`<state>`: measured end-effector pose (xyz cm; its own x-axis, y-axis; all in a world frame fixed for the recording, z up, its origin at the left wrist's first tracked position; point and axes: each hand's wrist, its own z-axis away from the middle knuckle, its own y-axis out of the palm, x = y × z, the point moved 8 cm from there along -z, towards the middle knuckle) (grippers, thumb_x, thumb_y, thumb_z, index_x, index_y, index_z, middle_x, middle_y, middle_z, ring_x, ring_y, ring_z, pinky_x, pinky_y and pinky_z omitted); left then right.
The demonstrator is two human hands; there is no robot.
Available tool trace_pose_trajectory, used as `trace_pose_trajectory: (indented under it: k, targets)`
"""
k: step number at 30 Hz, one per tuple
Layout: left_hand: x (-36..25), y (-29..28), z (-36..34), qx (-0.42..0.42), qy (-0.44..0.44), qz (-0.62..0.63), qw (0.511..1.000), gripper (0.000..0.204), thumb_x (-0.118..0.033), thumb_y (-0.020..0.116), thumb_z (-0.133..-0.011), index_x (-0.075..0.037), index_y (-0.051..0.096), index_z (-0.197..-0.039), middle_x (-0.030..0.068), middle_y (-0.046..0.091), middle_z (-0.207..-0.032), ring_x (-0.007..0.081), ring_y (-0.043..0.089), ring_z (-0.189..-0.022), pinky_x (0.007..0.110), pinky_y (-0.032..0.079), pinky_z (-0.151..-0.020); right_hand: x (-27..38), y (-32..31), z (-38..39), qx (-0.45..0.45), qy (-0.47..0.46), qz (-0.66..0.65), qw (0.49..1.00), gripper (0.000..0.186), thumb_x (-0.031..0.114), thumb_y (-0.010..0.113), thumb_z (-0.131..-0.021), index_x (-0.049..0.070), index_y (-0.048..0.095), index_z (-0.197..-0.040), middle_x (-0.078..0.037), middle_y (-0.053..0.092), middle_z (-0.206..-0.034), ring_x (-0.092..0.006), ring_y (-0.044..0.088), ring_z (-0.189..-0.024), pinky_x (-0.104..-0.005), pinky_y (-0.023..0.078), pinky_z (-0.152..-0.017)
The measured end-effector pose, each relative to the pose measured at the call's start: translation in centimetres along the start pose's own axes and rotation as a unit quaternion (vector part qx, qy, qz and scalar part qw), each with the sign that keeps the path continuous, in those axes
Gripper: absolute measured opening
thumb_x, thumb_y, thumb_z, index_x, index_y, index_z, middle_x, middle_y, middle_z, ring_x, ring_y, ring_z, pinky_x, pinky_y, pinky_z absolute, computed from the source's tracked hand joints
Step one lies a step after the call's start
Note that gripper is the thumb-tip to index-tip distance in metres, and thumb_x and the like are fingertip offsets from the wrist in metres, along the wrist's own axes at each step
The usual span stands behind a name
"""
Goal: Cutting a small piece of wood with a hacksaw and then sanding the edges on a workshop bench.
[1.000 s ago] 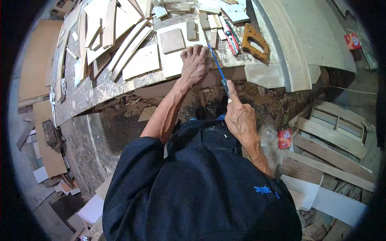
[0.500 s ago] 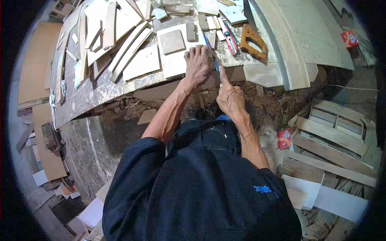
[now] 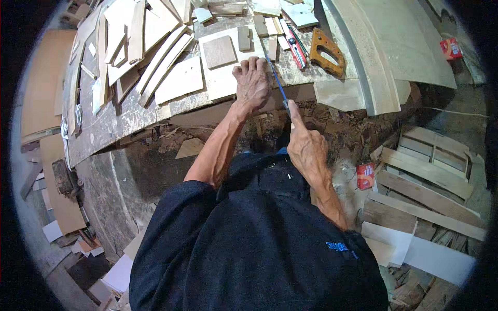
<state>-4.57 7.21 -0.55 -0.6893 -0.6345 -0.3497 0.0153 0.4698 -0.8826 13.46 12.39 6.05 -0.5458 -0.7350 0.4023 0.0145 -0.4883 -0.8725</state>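
My right hand [image 3: 307, 145] is wrapped round the handle of a narrow blue saw [image 3: 278, 83], its index finger stretched along the tool. The saw is seen edge-on, so its full shape is hidden. Its far end lies at the right edge of a pale flat board [image 3: 222, 87] at the bench's front. My left hand [image 3: 252, 85] bears down on that board's right front part with curled fingers, close beside the blade. A square wooden piece [image 3: 219, 52] and a small notched grey piece [image 3: 244, 39] lie on the board beyond my left hand.
Curved strips [image 3: 163, 65] and wood offcuts cover the bench's left. A wooden saw handle [image 3: 336, 58] and a red cutter [image 3: 297, 53] lie right of the blade. A large curved panel [image 3: 381, 88] overhangs farther right. Wooden frames [image 3: 430, 168] and a red packet [image 3: 365, 176] lie lower right.
My right hand has drawn the saw back toward me and slightly right, and more of the blue length shows. My left hand stays in nearly the same place.
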Motion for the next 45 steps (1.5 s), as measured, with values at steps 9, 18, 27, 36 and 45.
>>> trace_pose_trajectory:
  k: [9, 18, 27, 36, 45]
  targets:
    - [0.1, 0.1, -0.3, 0.001, 0.019, 0.025, 1.0, 0.048, -0.018, 0.061, -0.076, -0.009, 0.05, -0.121, 0.01, 0.048, -0.116, 0.0292, 0.043, -0.113, 0.05, 0.03, -0.093, 0.9, 1.1, -5.6, -0.07, -0.052, -0.023, 0.996, 0.062, 0.016, 0.053, -0.094, 0.024, 0.034, -0.153, -0.028, 0.062, -0.066, -0.0472, 0.066, -0.068, -0.0569, 0.05, -0.066]
    - [-0.4, 0.0, -0.7, -0.012, 0.043, 0.016, 0.999, 0.046, -0.017, 0.059, -0.078, -0.008, 0.049, -0.122, 0.0102, 0.047, -0.116, 0.0296, 0.043, -0.112, 0.052, 0.028, -0.094, 0.3, 1.6, -5.3, -0.081, -0.051, -0.023, 0.995, 0.061, 0.015, 0.052, -0.095, 0.023, 0.035, -0.152, -0.025, 0.064, -0.067, -0.0435, 0.066, -0.065, -0.0536, 0.049, -0.059]
    - [-0.3, 0.1, -0.6, 0.009, 0.021, 0.004, 1.0, 0.042, -0.02, 0.058, -0.083, -0.009, 0.051, -0.122, 0.0088, 0.048, -0.117, 0.0285, 0.043, -0.115, 0.052, 0.028, -0.095, -0.1, 1.4, -3.8, -0.062, -0.045, -0.032, 0.997, 0.061, 0.016, 0.052, -0.095, 0.028, 0.033, -0.153, -0.027, 0.062, -0.065, -0.0477, 0.063, -0.061, -0.0583, 0.049, -0.061]
    - [0.2, 0.7, -0.5, -0.008, 0.028, -0.005, 1.0, 0.042, -0.02, 0.06, -0.081, -0.01, 0.049, -0.12, 0.0089, 0.049, -0.114, 0.0297, 0.044, -0.112, 0.052, 0.028, -0.094, -0.1, 0.7, -1.9, 0.005, -0.024, -0.013, 1.0, 0.076, 0.008, 0.055, -0.085, 0.024, 0.029, -0.155, -0.027, 0.066, -0.07, -0.0471, 0.067, -0.067, -0.0573, 0.054, -0.066]
    - [1.0, 0.7, -0.6, -0.015, 0.022, -0.013, 1.0, 0.047, -0.016, 0.059, -0.075, -0.007, 0.048, -0.12, 0.01, 0.047, -0.114, 0.0297, 0.043, -0.111, 0.05, 0.028, -0.093, 0.3, 0.6, -2.3, -0.028, -0.047, -0.03, 0.998, 0.073, 0.01, 0.053, -0.087, 0.024, 0.03, -0.155, -0.027, 0.063, -0.064, -0.046, 0.066, -0.062, -0.0584, 0.052, -0.062]
